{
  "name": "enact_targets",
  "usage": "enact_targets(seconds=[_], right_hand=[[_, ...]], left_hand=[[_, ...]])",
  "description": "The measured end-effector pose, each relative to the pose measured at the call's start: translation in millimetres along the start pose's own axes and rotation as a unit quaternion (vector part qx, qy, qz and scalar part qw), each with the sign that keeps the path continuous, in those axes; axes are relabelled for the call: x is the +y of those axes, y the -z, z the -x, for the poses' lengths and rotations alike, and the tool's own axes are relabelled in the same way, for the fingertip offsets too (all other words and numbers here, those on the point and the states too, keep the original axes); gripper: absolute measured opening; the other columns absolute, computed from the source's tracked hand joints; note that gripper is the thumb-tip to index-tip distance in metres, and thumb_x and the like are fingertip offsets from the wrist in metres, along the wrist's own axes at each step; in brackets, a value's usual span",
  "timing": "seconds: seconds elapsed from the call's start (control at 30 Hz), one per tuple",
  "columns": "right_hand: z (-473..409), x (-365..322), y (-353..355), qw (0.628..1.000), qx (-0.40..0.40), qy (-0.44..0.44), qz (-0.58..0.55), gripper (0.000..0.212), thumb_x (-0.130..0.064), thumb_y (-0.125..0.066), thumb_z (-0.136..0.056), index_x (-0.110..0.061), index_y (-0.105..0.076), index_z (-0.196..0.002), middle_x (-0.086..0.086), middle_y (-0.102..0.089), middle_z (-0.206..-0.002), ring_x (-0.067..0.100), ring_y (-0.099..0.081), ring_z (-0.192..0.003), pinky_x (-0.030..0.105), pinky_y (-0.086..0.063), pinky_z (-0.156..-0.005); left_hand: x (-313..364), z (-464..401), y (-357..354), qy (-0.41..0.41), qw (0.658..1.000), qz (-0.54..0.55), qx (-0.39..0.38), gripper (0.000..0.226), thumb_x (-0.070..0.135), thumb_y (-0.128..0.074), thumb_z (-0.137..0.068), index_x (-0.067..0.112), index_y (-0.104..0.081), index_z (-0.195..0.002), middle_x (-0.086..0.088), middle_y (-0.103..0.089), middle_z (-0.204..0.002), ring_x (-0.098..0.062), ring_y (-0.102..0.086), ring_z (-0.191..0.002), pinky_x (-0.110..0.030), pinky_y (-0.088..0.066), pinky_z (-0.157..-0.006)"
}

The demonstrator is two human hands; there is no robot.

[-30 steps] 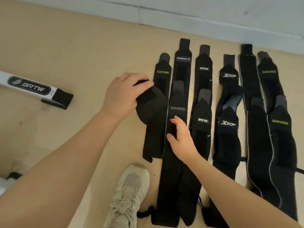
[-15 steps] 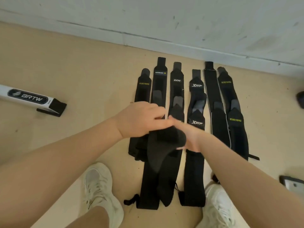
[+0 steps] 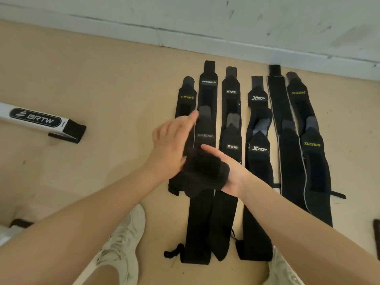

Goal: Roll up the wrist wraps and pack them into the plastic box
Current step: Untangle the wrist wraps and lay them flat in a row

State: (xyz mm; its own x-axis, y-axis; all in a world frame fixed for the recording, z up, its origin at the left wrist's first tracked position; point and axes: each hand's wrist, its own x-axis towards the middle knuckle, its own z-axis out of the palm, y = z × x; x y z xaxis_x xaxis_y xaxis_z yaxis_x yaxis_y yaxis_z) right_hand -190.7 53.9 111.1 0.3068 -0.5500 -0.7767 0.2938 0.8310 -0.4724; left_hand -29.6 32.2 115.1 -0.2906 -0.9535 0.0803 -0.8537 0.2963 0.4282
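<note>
A black wrist wrap [image 3: 205, 171], partly rolled into a thick bundle, lies between my two hands above the floor. My right hand [image 3: 228, 171] is palm up beneath it, fingers straight. My left hand [image 3: 172, 145] presses flat against the bundle's left side with fingers extended and blurred. Its loose tail hangs towards the floor at the left. Several more black wrist wraps lie flat in a row on the tan floor, among them a XUEYING wrap [image 3: 186, 97], a BOKEERSI wrap [image 3: 205, 134] and an XTEP wrap [image 3: 259, 149]. I see no plastic box.
A white bar marked BRTW [image 3: 35, 119] with a black end lies on the floor at the left. The pale wall and baseboard [image 3: 226, 44] run behind the wraps. My light shoes [image 3: 123, 243] stand near the wraps' front ends. A dark object [image 3: 376, 230] sits at the right edge.
The wrap came off the floor and into both hands as a bundle. My left hand has slid forward along it with fingers straightened, and my right palm has turned up beneath it.
</note>
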Motion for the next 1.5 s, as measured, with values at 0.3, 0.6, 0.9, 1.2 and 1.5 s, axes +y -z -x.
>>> enact_targets(seconds=[0.3, 0.6, 0.9, 1.2, 1.5], right_hand=[[-36.5, 3.0, -11.8, 0.995, 0.016, 0.084, 0.052, 0.073, 0.006, -0.054, -0.088, -0.035, -0.031, -0.145, 0.004, -0.044, -0.135, 0.03, -0.048, -0.122, 0.05, -0.045, -0.099], [-102.7, 36.7, -19.8, 0.963, 0.034, 0.108, 0.243, 0.069, 0.008, -0.053, -0.088, -0.033, -0.038, -0.141, 0.003, -0.048, -0.137, 0.018, -0.051, -0.12, 0.031, -0.048, -0.095], [-142.9, 47.5, -5.9, 0.932, 0.063, 0.161, 0.318, 0.059, 0.005, -0.047, -0.092, -0.034, -0.045, -0.136, -0.005, -0.052, -0.134, 0.01, -0.051, -0.121, 0.031, -0.045, -0.103], [-185.8, 21.2, 8.4, 0.891, 0.091, 0.173, 0.41, 0.057, 0.008, -0.042, -0.093, -0.026, -0.044, -0.139, -0.001, -0.049, -0.138, 0.014, -0.045, -0.128, 0.027, -0.038, -0.107], [-206.7, 6.2, 6.6, 0.752, 0.071, 0.145, 0.639, 0.065, 0.0, -0.046, -0.094, -0.018, -0.019, -0.15, -0.001, 0.017, -0.158, 0.028, 0.001, -0.146, 0.036, -0.016, -0.116]], left_hand=[[-18.4, 18.3, 7.3, 0.442, 0.613, 0.524, -0.393, 0.073, 0.076, -0.035, -0.073, 0.023, -0.06, -0.117, -0.006, -0.07, -0.112, -0.028, -0.063, -0.108, -0.047, -0.048, -0.095], [-65.2, 24.7, -7.1, 0.467, 0.526, 0.333, -0.628, 0.078, 0.08, -0.026, -0.08, 0.023, -0.055, -0.124, -0.01, -0.063, -0.122, -0.032, -0.066, -0.096, -0.045, -0.052, -0.081], [-105.1, 13.4, -92.3, 0.442, 0.811, 0.364, -0.121, 0.033, 0.026, -0.049, -0.098, 0.017, -0.048, -0.129, -0.003, -0.061, -0.119, -0.016, -0.058, -0.104, -0.027, -0.043, -0.085], [-111.5, -17.7, -132.2, 0.3, 0.9, 0.275, -0.156, 0.064, 0.012, -0.047, -0.097, 0.028, -0.014, -0.15, -0.002, -0.043, -0.141, -0.018, -0.048, -0.124, -0.027, -0.038, -0.101], [-119.7, -9.2, -152.8, 0.038, 0.95, -0.155, -0.267, 0.075, 0.024, -0.05, -0.096, 0.021, -0.001, -0.152, -0.004, 0.015, -0.158, -0.025, 0.004, -0.146, -0.038, -0.003, -0.117]])
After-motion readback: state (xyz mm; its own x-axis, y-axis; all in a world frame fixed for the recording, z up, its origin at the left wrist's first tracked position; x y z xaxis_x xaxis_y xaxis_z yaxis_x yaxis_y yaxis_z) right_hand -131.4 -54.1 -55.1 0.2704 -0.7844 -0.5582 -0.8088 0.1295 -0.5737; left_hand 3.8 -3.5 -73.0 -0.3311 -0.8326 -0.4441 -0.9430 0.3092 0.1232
